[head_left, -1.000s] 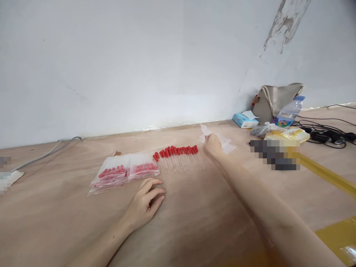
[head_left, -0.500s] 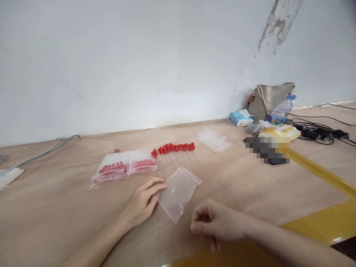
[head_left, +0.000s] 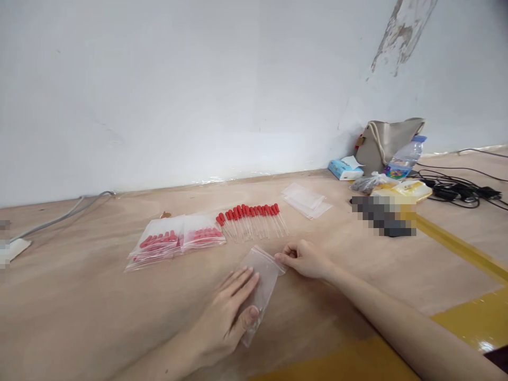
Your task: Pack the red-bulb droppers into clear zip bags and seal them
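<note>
A clear zip bag lies well out from the wall-side edge of the worktop, under the flat, unclenched left hand, its zip end pinched by the right hand, whose uneven tug could skid it into the red-topped droppers

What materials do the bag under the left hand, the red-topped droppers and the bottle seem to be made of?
Bag: probably thin plastic film, slightly glossy; the brown tabletop shows through it.
Red-topped droppers: rather matte tops, perhaps rubber or soft plastic; the transparent stems could be glass or plastic.
Bottle: likely plastic, clear and shiny, with light streaks on its sides.
</note>
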Demonstrator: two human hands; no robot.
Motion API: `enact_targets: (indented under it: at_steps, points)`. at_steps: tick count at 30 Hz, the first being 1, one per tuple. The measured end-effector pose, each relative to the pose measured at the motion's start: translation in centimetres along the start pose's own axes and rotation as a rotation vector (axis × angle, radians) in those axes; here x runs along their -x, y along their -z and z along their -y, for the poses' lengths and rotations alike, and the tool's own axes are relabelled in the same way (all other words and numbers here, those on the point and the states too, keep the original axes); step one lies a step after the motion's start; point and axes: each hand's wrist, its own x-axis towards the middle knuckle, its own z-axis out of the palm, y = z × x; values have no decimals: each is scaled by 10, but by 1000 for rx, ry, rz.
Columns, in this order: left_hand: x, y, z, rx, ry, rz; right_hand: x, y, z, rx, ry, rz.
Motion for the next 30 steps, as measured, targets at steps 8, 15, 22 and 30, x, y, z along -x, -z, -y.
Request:
enact_targets:
  at_steps: [8, 15, 22, 30]
  points:
    - [-5, 1, 15, -101, -148, 153, 23, 3, 16, 129, -23, 80]
    - [-6, 9, 35, 18, -229, -9, 4, 29, -3, 27, 15, 230]
    - [-5, 5, 24, 78, -200, -94, -88, 39, -18, 66, -249, -323]
    - [-4, 2, 34, 96, -194, -157, -133, 34, -12, -43, -399, -326]
